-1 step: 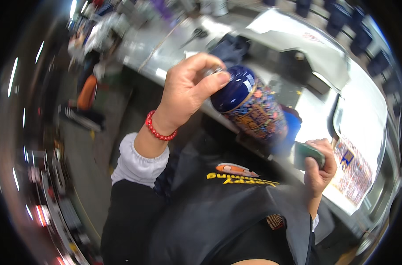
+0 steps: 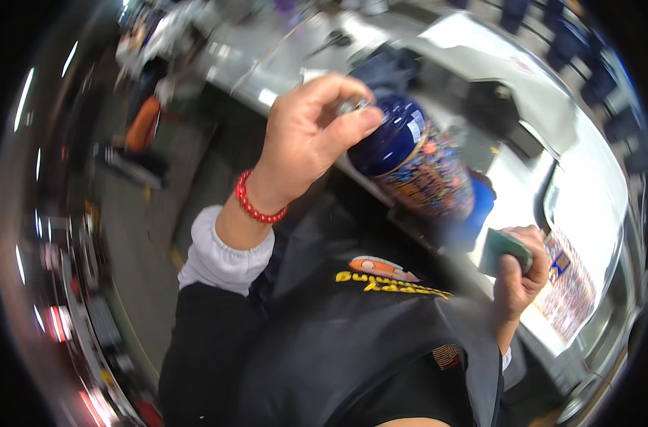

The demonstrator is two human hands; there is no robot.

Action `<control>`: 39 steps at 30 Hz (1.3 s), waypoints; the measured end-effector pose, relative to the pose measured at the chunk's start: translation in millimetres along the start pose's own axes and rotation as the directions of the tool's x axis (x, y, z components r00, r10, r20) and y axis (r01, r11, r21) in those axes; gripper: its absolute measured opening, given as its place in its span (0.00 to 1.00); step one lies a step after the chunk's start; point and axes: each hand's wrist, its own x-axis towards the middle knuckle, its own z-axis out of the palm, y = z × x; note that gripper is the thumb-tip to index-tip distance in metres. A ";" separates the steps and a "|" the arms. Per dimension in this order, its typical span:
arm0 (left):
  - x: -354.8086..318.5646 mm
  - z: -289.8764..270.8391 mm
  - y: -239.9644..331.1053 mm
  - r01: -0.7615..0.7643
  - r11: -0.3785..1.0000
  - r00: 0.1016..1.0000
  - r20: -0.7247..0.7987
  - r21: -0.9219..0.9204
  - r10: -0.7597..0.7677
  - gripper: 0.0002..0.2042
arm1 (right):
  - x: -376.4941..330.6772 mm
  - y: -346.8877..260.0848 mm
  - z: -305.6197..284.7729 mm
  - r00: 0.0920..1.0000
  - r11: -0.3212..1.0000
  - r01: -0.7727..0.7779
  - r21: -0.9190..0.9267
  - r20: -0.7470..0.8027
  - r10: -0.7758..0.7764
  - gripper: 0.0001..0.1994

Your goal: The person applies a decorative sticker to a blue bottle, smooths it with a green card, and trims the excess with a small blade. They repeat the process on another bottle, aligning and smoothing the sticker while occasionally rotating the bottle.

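A blue glossy bottle-like vessel [image 2: 394,135] with a colourful speckled pattern on its side lies tilted across the front of the bench. My left hand [image 2: 317,128], wearing a red bead bracelet, closes its thumb and fingers on the clear, shiny piece at the vessel's upper-left end. Near the opposite end, apart from the vessel, my right hand [image 2: 521,277] grips a flat green scraper-like piece [image 2: 504,255]. Something plain blue [image 2: 482,213] shows at the vessel's lower right end; whether it belongs to the vessel I cannot tell.
Behind the vessel stands a black block-shaped fixture [image 2: 491,103] on the metal bench [image 2: 249,60]. Dark cloth [image 2: 388,67] and scissors [image 2: 332,41] lie farther back. At right are white sheets [image 2: 598,164] and a colourful printed sheet [image 2: 567,288]. An orange object [image 2: 144,124] is at left.
The view has shifted slightly, so bench and vessel appear a little farther right. Both hands keep their holds; the vessel's pattern looks slightly turned.
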 end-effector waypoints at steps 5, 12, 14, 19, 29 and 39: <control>-78.4 -74.3 13.5 -0.101 0.955 0.930 -0.314 0.278 0.190 0.09 | 11.4 2.4 13.7 0.981 0.997 -0.026 -0.073 0.191 0.040 0.26; -221.4 -177.5 -43.9 0.491 0.599 0.803 -0.595 0.632 -0.030 0.15 | 39.3 11.0 92.9 0.850 0.965 0.186 -0.185 0.523 -0.063 0.18; -257.6 -200.8 -98.3 0.489 0.463 0.826 -0.563 0.739 0.027 0.18 | 46.8 17.9 114.1 0.830 0.929 0.233 -0.288 0.556 -0.035 0.17; -332.8 -238.9 -249.4 0.636 0.209 0.765 -0.642 0.743 -0.051 0.16 | 66.9 24.8 153.6 0.815 0.732 0.344 -0.589 0.574 0.079 0.16; -388.1 -220.2 -449.8 0.884 0.188 0.466 -0.762 0.429 -0.450 0.16 | 89.5 18.3 169.8 0.765 0.444 0.492 -0.749 0.615 0.192 0.16; -396.1 -164.3 -537.6 0.945 0.060 0.277 -0.691 0.321 -0.667 0.18 | 87.0 -9.7 154.8 0.865 0.334 0.353 -0.874 0.441 0.238 0.16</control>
